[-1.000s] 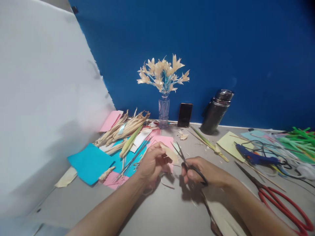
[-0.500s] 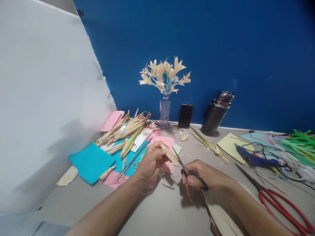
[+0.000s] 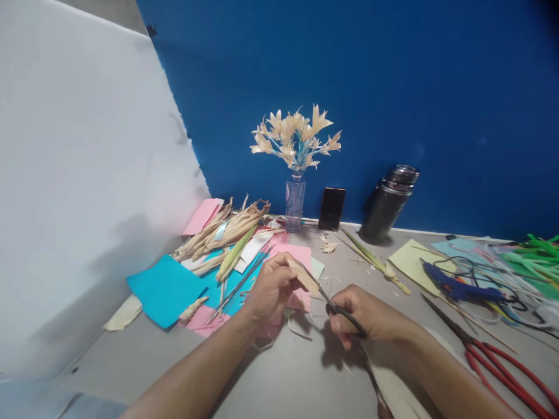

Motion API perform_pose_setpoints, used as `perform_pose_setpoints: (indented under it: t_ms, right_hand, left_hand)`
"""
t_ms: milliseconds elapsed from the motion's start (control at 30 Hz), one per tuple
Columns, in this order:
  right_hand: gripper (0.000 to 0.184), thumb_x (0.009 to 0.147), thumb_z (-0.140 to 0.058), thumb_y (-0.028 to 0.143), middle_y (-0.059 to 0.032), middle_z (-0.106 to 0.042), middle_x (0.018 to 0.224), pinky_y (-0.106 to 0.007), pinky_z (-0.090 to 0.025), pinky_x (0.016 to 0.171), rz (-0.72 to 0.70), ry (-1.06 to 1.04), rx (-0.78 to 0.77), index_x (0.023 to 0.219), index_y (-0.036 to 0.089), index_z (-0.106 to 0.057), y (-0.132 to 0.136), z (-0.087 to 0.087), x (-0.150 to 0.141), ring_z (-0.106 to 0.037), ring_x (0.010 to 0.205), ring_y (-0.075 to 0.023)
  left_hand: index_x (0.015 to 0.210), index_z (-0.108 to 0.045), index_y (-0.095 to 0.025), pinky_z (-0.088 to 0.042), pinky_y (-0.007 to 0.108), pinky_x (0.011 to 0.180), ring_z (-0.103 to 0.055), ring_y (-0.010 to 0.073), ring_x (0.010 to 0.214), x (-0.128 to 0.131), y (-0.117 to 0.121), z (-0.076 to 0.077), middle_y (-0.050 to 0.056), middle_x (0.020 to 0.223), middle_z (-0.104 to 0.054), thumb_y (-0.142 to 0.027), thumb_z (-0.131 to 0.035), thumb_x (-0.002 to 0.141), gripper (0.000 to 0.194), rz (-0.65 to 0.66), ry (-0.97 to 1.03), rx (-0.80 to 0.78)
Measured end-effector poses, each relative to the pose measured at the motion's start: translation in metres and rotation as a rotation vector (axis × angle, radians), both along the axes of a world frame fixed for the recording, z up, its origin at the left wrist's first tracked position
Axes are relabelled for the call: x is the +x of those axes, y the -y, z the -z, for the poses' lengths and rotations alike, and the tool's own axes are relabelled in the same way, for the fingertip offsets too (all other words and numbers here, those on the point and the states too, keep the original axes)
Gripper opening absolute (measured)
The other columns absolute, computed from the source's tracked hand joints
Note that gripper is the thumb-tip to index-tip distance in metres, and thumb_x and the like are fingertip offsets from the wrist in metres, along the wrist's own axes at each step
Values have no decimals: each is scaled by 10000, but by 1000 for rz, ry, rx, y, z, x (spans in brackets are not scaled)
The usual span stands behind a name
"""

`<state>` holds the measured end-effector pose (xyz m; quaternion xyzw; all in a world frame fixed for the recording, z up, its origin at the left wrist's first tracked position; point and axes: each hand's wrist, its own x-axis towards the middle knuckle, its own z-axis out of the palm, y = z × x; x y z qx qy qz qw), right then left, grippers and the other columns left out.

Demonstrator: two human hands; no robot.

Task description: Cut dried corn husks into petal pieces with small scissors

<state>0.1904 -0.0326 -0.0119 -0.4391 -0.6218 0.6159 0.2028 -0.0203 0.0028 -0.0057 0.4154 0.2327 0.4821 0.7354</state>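
Observation:
Between the thumb and fingers of my left hand (image 3: 273, 286) is a pale piece of corn husk (image 3: 305, 278), held above the table. My right hand (image 3: 364, 311) grips small black-handled scissors (image 3: 345, 317), fingers through the loops. Their blades lie along the upper edge of the husk piece and look nearly closed; whether they bite into it I cannot tell. Below the hands lies a thin curled husk strip (image 3: 299, 334). Under my right forearm a long pale husk (image 3: 395, 378) stretches toward the front edge.
Behind stand husk flowers in a clear bottle (image 3: 296, 203), a phone (image 3: 332, 208) and a dark flask (image 3: 388, 203). Left are dried husks (image 3: 236, 230) and blue paper (image 3: 168, 288). Right lie a blue glue gun (image 3: 463, 282), red-handled scissors (image 3: 498, 361) and green pipe cleaners (image 3: 533, 256).
The scissor blades have swung closer together along the husk piece's edge. The husk piece has tilted slightly, and my right hand has shifted a little to the right. The whole view has shifted slightly.

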Motion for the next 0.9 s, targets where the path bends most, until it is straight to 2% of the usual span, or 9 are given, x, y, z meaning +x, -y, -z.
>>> perform_pose_setpoints:
  t_ms: [167, 333, 433, 500, 600, 667, 733, 833, 900]
  right_hand:
    - [324, 753, -718, 407, -13, -616, 504, -219, -257, 445, -11, -5, 5, 573, 162, -605, 1, 0, -2, -414, 442, -88]
    - [227, 706, -733, 325, 17, -553, 447, -225, -172, 398, 123, -51, -155, 599, 156, -625, 5, 9, -4, -320, 386, -68]
    - [277, 724, -734, 341, 11, -550, 445, -221, -185, 402, 117, -34, -128, 571, 151, -600, 3, 10, -5, -320, 388, -63]
    - [302, 729, -752, 380, -9, -595, 507, -215, -241, 421, 136, -56, -70, 605, 147, -607, 1, 8, -8, -382, 422, -75]
    - [340, 685, -811, 422, -30, -664, 703, -234, -388, 529, 249, -241, 14, 806, 151, -646, -2, 5, -15, -536, 581, -129]
    - [411, 657, -834, 431, -36, -666, 790, -270, -440, 613, 327, -357, 46, 895, 162, -636, -1, 3, -21, -576, 677, -162]
    - [400, 646, -836, 425, -30, -646, 772, -278, -436, 619, 407, -371, 72, 862, 164, -624, 0, 2, -26, -558, 672, -163]
    - [321, 636, -814, 382, 4, -580, 653, -257, -376, 563, 539, -285, 108, 740, 164, -602, 4, -1, -31, -477, 597, -130]
    - [292, 627, -798, 351, 21, -548, 612, -250, -343, 538, 602, -260, 116, 728, 167, -595, 6, -3, -33, -443, 570, -119]
  left_hand:
    - [663, -501, -183, -531, 325, 511, -625, 190, 508, 0, -1, 1, 39, 589, -653, -229, -649, 725, 167, 12, -18, -1]
    - [682, -502, -190, -538, 344, 515, -633, 209, 531, -1, -2, 2, 49, 580, -657, -208, -631, 743, 143, 20, -29, -11]
    - [673, -496, -188, -529, 325, 519, -622, 195, 537, -1, -2, 2, 57, 594, -663, -201, -631, 738, 150, 24, -30, -13]
    - [662, -501, -181, -511, 285, 512, -598, 163, 532, 0, -1, 2, 48, 607, -657, -195, -653, 724, 165, -13, -55, -24]
    - [702, -532, -176, -483, 243, 505, -573, 129, 532, 4, 3, 3, 19, 622, -631, -224, -698, 736, 176, -62, -141, -88]
    - [729, -543, -177, -471, 239, 510, -576, 127, 537, 7, 6, 4, 14, 637, -627, -257, -710, 752, 186, -44, -193, -113]
    - [728, -548, -173, -459, 231, 525, -583, 121, 547, 10, 10, 6, 18, 650, -630, -257, -710, 754, 184, -18, -228, -101]
    - [716, -551, -165, -428, 206, 533, -586, 106, 558, 13, 14, 9, 29, 669, -644, -212, -701, 731, 158, -12, -255, -93]
    - [725, -553, -166, -415, 199, 526, -579, 103, 544, 13, 13, 10, 24, 644, -637, -175, -686, 704, 136, 6, -235, -117]
